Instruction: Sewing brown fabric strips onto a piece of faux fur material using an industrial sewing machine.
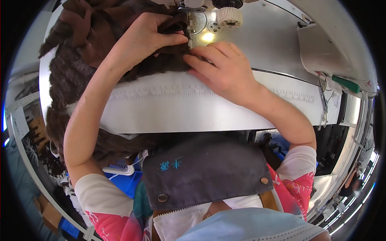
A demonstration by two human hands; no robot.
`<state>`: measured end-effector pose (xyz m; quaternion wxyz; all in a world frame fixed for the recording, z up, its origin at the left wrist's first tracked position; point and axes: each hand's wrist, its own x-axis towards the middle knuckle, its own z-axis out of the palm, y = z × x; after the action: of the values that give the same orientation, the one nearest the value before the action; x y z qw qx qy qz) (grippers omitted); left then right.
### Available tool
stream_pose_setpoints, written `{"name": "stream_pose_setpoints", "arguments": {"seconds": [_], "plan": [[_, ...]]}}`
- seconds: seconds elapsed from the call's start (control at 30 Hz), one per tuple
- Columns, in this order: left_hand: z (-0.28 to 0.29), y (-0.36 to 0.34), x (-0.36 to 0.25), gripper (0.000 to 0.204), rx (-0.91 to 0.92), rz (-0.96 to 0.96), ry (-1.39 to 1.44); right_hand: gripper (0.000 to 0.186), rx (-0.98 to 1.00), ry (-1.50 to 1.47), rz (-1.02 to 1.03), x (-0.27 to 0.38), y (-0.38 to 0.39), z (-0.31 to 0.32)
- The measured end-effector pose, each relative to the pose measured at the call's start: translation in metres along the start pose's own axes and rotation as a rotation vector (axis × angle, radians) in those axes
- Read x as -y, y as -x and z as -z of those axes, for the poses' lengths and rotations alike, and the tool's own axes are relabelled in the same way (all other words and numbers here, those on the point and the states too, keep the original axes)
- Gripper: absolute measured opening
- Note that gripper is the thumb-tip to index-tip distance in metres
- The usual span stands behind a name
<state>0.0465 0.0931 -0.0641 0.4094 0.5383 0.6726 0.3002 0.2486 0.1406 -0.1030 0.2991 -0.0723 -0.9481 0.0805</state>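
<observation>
Dark brown fur fabric with smooth brown lining lies bunched over the left of the sewing table, and part of it hangs below the edge. My left hand pinches a folded brown strip of it, thumb on the near side, just left of the sewing machine's needle area. Close by, my right hand has its thumb and bent fingers closed at the fur's right edge. The fingertips of both hands are near each other. The strip's far end, under the machine head, is partly hidden.
A ribbed round knob sits on the machine head above my right hand. The white table front carries a printed ruler scale. At right is the machine's pale body with a green piece. A blue bin stands below left.
</observation>
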Motion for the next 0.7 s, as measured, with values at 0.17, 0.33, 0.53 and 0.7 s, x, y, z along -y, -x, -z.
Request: {"name": "stream_pose_setpoints", "arguments": {"seconds": [0.17, 0.33, 0.53, 0.7], "plan": [[-0.001, -0.001, -0.003, 0.024, -0.004, 0.004, 0.007, 0.028, -0.001, -0.052, -0.090, -0.011, -0.001, 0.000], [-0.002, 0.000, 0.003, 0.019, -0.099, -0.185, -0.006, 0.030, 0.053, 0.093, -0.005, -0.008, -0.009, 0.000], [-0.009, 0.042, 0.002, 0.027, -0.298, -0.793, -0.734, 0.028, 0.069, 0.068, 0.028, -0.015, -0.008, 0.000], [-0.014, 0.035, 0.029, 0.029, -0.296, -0.890, -0.738, 0.025, -0.014, 0.206, 0.079, -0.010, -0.013, 0.003]]}}
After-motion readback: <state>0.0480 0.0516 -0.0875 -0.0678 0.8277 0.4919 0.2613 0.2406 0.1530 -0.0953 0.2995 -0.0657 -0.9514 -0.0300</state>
